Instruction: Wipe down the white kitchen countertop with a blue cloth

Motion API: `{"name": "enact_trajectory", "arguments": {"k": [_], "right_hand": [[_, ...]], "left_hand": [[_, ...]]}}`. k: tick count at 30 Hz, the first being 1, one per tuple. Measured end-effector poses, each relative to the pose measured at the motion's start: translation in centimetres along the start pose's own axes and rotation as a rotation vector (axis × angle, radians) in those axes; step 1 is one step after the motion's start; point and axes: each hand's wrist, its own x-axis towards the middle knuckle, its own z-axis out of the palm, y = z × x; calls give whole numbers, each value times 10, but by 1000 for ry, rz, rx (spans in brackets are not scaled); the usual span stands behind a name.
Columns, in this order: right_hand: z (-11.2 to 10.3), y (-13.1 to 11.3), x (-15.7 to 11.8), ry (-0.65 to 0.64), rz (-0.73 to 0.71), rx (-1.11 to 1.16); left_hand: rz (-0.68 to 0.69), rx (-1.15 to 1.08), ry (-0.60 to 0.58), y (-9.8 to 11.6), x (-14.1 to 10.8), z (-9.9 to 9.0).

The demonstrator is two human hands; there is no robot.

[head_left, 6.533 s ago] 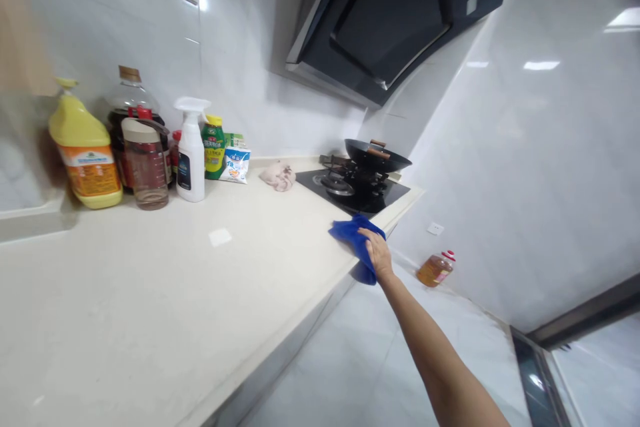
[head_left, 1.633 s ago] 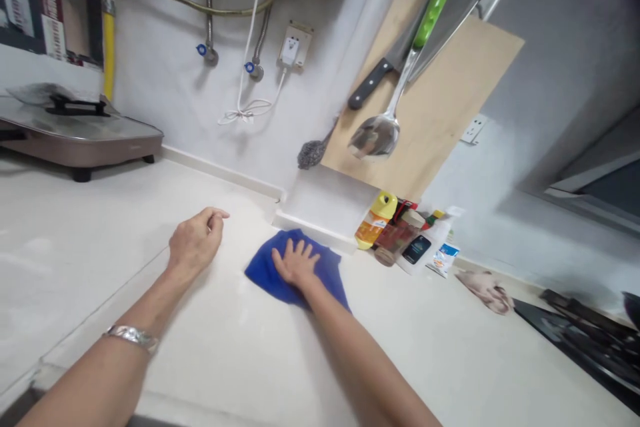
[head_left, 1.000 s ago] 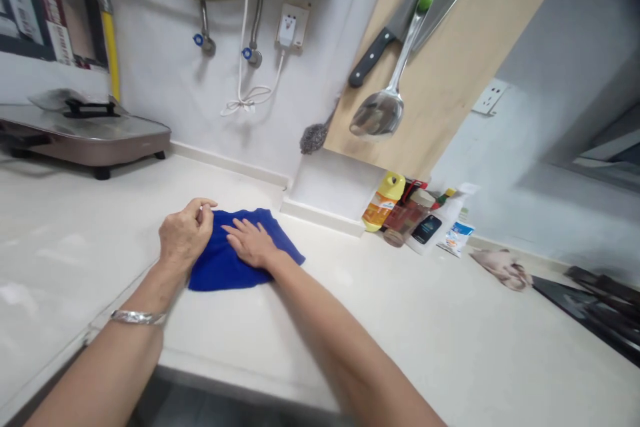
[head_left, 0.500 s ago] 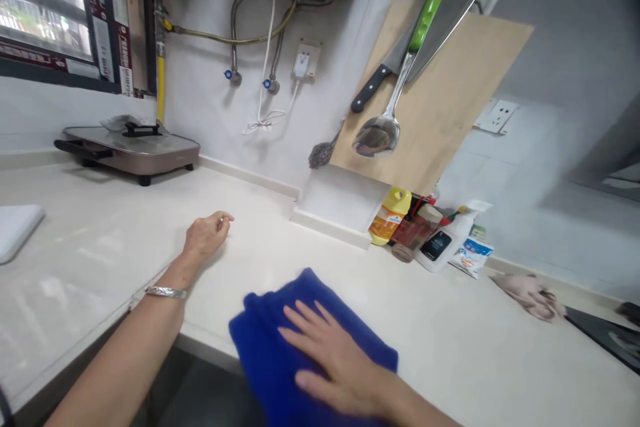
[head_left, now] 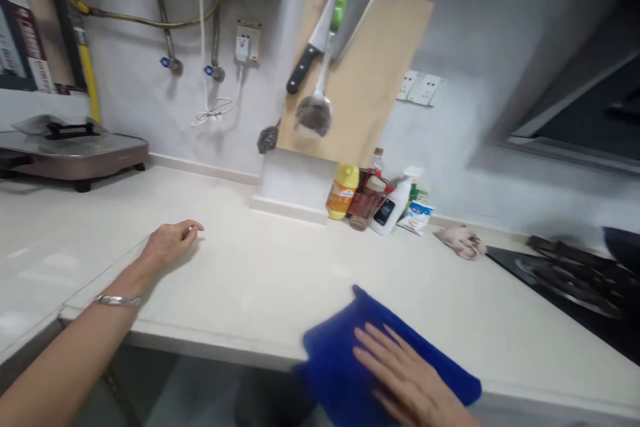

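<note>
My right hand lies flat, fingers spread, on a blue cloth at the front edge of the cream countertop. Part of the cloth hangs over the edge. My left hand, loosely curled with a silver bracelet at the wrist, rests on the countertop to the left and holds nothing.
Against the back wall stand a yellow bottle, a brown jar, a white spray bottle and a small packet. A pinkish rag lies near the black gas hob. An electric griddle sits far left. A cutting board, knife and ladle hang above.
My right hand has slid the blue cloth from the back of the counter to its front edge and then rightward. My left hand left the cloth and rests on the counter.
</note>
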Motion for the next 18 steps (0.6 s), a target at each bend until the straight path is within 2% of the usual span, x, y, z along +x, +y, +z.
{"name": "enact_trajectory", "arguments": {"k": [5, 8, 11, 15, 16, 18], "right_hand": [[-28, 35, -76, -38, 333, -22], [-40, 45, -102, -75, 544, 31], [-35, 56, -109, 13, 714, 120], [-19, 75, -101, 330, 977, -53], [-18, 79, -98, 341, 1037, -100], [-23, 86, -93, 266, 1128, -117]], "left_hand": [[127, 52, 22, 26, 5, 12], [256, 48, -9, 62, 7, 29], [367, -23, -122, 123, -4, 43], [590, -100, -390, 218, -45, 62], [663, -121, -438, 238, -56, 68], [812, -116, -506, 271, -76, 81]]}}
